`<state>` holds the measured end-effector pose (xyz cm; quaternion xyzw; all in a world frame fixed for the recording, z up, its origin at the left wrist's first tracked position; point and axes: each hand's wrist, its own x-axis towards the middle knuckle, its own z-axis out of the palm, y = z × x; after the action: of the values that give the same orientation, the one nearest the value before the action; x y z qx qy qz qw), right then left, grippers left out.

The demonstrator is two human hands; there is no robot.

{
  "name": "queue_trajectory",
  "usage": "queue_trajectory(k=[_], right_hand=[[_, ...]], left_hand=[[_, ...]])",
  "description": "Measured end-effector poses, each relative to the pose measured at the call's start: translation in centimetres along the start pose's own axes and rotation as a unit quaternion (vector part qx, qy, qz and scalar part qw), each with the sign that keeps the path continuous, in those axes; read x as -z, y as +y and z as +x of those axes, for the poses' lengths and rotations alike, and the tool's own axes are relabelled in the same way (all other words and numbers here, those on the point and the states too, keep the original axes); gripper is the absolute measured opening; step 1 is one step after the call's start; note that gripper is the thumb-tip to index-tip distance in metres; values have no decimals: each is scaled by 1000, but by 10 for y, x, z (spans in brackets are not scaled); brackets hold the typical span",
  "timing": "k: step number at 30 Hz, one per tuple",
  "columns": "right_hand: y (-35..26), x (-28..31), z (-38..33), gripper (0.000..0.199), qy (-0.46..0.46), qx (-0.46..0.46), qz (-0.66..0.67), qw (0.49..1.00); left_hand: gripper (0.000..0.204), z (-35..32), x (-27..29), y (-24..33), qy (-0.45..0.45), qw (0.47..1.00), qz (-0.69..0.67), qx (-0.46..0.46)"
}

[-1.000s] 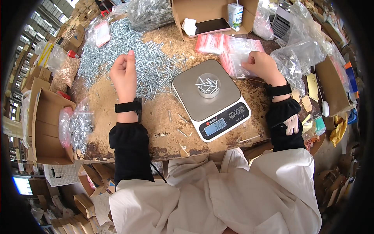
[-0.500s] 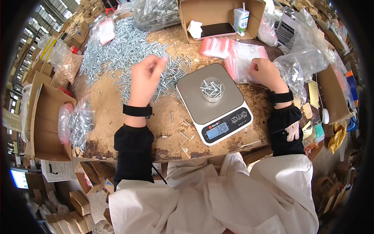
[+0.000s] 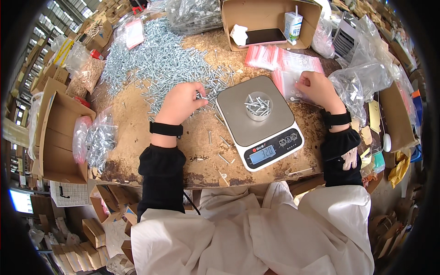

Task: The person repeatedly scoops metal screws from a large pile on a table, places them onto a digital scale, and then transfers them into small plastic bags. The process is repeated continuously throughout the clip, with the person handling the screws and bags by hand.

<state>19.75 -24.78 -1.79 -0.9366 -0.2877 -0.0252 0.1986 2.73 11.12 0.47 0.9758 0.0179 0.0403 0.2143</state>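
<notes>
At the right edge of a large pile of silver screws [image 3: 160, 59], my left hand [image 3: 181, 103] is closed in a pinch, with what looks like a screw at its fingertips. To its right stands a digital scale [image 3: 233, 117] with a grey plate and a lit display. A small round clear cup [image 3: 259, 116] holding several screws rests on the plate. My right hand [image 3: 319, 93] is curled closed over red-edged clear zip bags [image 3: 286, 82] right of the scale; whatever it holds, if anything, is hidden.
An open cardboard box [image 3: 270, 11] at the back holds a phone [image 3: 263, 36] and a drink carton [image 3: 293, 27]. Crumpled clear plastic bags [image 3: 362, 82] lie on the right. Bagged screws [image 3: 101, 144] and a cardboard box [image 3: 64, 137] sit at left. Loose screws [image 3: 223, 158] lie before the scale.
My left hand has lowered toward me, its thumb and fingers now pinching at the pile's edge. My right hand stays over the zip bags. The whole view has shifted slightly.
</notes>
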Motion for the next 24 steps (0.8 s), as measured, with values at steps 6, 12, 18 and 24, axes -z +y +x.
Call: queue_trajectory(k=[6,12,18,24], right_hand=[[2,-2,1,29,1,11,23,1000],[0,-1,0,28,-7,6,24,1000],[0,0,-1,28,-2,15,28,999],[-1,2,-3,28,5,24,36,999]], left_hand=[[13,1,1,-5,16,1000,0,-13],[14,4,7,-11,67,971,-230,-18],[7,2,7,19,125,903,-407,-59],[8,-5,-25,88,69,888,-437,-121]])
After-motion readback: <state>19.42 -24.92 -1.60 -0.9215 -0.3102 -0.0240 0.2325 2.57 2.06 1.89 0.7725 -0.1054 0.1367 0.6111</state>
